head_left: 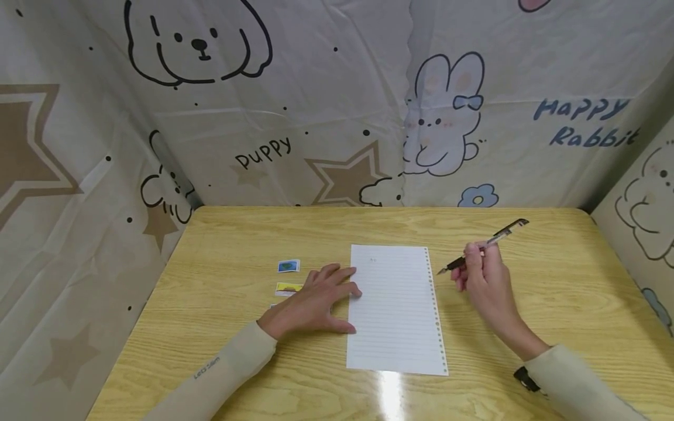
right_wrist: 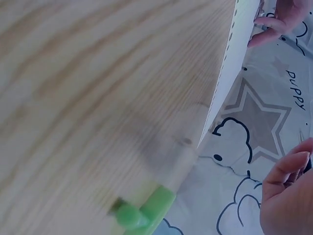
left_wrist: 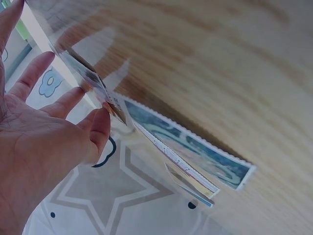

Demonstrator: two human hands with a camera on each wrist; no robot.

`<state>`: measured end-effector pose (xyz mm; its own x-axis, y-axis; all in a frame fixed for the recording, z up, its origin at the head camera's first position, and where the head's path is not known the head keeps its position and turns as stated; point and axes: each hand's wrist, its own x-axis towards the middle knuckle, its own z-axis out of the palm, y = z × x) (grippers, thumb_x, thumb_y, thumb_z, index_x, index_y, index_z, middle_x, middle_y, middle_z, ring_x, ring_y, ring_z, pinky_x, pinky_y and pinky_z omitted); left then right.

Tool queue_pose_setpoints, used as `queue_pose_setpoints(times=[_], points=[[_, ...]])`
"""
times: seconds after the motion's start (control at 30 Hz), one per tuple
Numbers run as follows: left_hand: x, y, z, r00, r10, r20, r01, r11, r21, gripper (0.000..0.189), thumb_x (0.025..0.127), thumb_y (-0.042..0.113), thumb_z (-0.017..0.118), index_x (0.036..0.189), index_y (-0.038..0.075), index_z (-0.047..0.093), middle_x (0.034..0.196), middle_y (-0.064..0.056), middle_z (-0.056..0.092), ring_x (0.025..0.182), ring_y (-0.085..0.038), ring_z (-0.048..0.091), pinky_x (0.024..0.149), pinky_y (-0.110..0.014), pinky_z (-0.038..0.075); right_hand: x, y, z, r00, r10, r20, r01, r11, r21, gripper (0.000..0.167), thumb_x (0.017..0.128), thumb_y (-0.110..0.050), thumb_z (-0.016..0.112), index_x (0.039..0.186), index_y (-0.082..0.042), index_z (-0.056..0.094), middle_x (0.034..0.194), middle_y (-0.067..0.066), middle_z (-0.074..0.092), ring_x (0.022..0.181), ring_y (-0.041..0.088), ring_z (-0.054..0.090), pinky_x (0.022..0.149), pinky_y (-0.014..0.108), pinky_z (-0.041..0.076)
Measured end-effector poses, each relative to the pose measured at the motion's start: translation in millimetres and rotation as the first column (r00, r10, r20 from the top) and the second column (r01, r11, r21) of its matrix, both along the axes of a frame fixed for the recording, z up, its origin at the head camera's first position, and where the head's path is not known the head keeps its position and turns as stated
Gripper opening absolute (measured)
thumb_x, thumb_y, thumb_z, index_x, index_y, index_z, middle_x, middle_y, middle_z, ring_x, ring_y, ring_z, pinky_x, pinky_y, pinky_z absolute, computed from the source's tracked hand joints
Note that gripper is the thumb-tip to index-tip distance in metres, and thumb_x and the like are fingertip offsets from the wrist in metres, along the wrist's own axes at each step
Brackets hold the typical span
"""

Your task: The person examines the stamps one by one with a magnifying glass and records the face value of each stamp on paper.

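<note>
A white lined sheet of paper (head_left: 395,316) with holes along its right edge lies on the table, with small faint marks near its top left. My left hand (head_left: 318,301) rests at the paper's left edge, fingers spread and fingertips on it. In my right hand (head_left: 487,280) I grip a black-and-clear pen (head_left: 495,237), its tip down beside the paper's right edge. Left of the paper are a blue stamp-like card (head_left: 288,266) and a yellow one (head_left: 287,289), the latter partly behind my left hand. The left wrist view shows a teal stamp (left_wrist: 195,144) with a perforated border.
The wooden table (head_left: 221,251) has a printed cloth (head_left: 326,76) hanging behind and at its sides. A green object (right_wrist: 151,210) sits at the table's edge in the right wrist view. More stamps lie near my left hand.
</note>
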<state>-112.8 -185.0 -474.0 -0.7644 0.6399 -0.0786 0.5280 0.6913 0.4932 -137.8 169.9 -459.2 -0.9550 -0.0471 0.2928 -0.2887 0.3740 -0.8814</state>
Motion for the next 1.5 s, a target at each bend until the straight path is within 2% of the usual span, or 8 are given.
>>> queue_pose_setpoints(times=[0.17,0.27,0.43,0.7,0.83,1.0,1.3,1.5], points=[[-1.7,-0.1,-0.4,1.000,-0.010,-0.008,0.010,1.000,-0.005,0.059,0.091,0.046,0.091,0.138,0.019,0.068,0.172,-0.015,0.037,0.159,-0.044,0.026,0.119,-0.068,0.024,-1.7,-6,-1.9,0.999,0.022,0.028,-0.019,0.992,-0.127,0.021,0.116,-0.017,0.055,0.113,-0.001,0.043,0.083,0.021,0.069,0.061,0.016,0.066,0.054,0.028,0.057],[-2.3,0.0,-0.9,1.000,-0.014,-0.013,0.014,1.000,-0.003,0.059,0.091,0.045,0.091,0.138,0.018,0.068,0.172,-0.015,0.037,0.158,-0.044,0.026,0.119,-0.068,0.024,-4.1,-12,-2.3,0.998,0.037,0.059,-0.023,0.976,-0.215,0.019,0.117,-0.016,0.052,0.114,0.003,0.047,0.082,0.021,0.069,0.062,0.017,0.066,0.053,0.028,0.055],[-2.0,0.7,-0.2,1.000,-0.012,-0.015,0.012,1.000,-0.006,0.059,0.090,0.046,0.091,0.137,0.019,0.068,0.171,-0.015,0.038,0.157,-0.046,0.027,0.117,-0.068,0.026,-9.0,-24,-2.6,0.991,0.089,0.102,-0.053,0.949,-0.312,0.044,0.121,-0.030,0.040,0.117,0.011,0.057,0.089,0.021,0.071,0.069,0.017,0.069,0.057,0.028,0.057],[0.4,1.3,0.6,1.000,0.003,0.012,-0.003,1.000,0.005,0.059,0.090,0.045,0.092,0.137,0.018,0.067,0.172,-0.017,0.037,0.158,-0.046,0.024,0.119,-0.068,0.023,-16.9,-47,-9.1,0.992,-0.032,0.124,0.062,0.967,-0.246,0.038,0.114,-0.035,0.061,0.107,0.003,0.058,0.087,0.018,0.071,0.070,0.018,0.069,0.063,0.026,0.058],[0.7,0.9,-0.6,1.000,0.002,0.008,-0.002,1.000,-0.003,0.060,0.090,0.046,0.091,0.138,0.018,0.067,0.172,-0.016,0.036,0.158,-0.046,0.024,0.118,-0.069,0.023,-20.3,-55,-9.4,0.989,-0.073,0.130,0.100,0.972,-0.213,0.042,0.115,-0.043,0.056,0.103,-0.003,0.055,0.081,0.015,0.065,0.062,0.017,0.062,0.057,0.027,0.054],[0.0,0.8,-0.4,1.000,0.003,-0.004,-0.003,1.000,0.004,0.059,0.090,0.046,0.091,0.137,0.019,0.068,0.171,-0.016,0.037,0.158,-0.046,0.025,0.118,-0.068,0.024,-26.7,-62,-10.6,0.990,-0.020,0.137,0.058,0.960,-0.275,0.037,0.116,-0.040,0.054,0.108,-0.004,0.050,0.079,0.015,0.063,0.059,0.015,0.061,0.056,0.029,0.056],[-0.3,0.8,-2.8,1.000,-0.004,-0.010,0.004,1.000,0.006,0.060,0.090,0.047,0.091,0.136,0.018,0.068,0.171,-0.016,0.038,0.158,-0.044,0.026,0.117,-0.065,0.025,-38.7,-66,-21.2,0.973,0.060,0.225,0.034,0.918,-0.395,0.034,0.108,-0.027,0.073,0.105,0.000,0.054,0.090,0.025,0.075,0.066,0.012,0.073,0.062,0.029,0.062],[-1.0,0.4,-2.9,1.000,-0.003,-0.014,0.003,1.000,0.002,0.060,0.090,0.049,0.091,0.136,0.019,0.067,0.171,-0.016,0.038,0.157,-0.043,0.027,0.117,-0.065,0.026,-44.7,-71,-23.1,0.947,0.019,0.320,0.035,0.986,-0.163,0.036,0.107,-0.037,0.074,0.104,-0.005,0.057,0.086,0.015,0.072,0.064,0.014,0.067,0.061,0.028,0.059]])
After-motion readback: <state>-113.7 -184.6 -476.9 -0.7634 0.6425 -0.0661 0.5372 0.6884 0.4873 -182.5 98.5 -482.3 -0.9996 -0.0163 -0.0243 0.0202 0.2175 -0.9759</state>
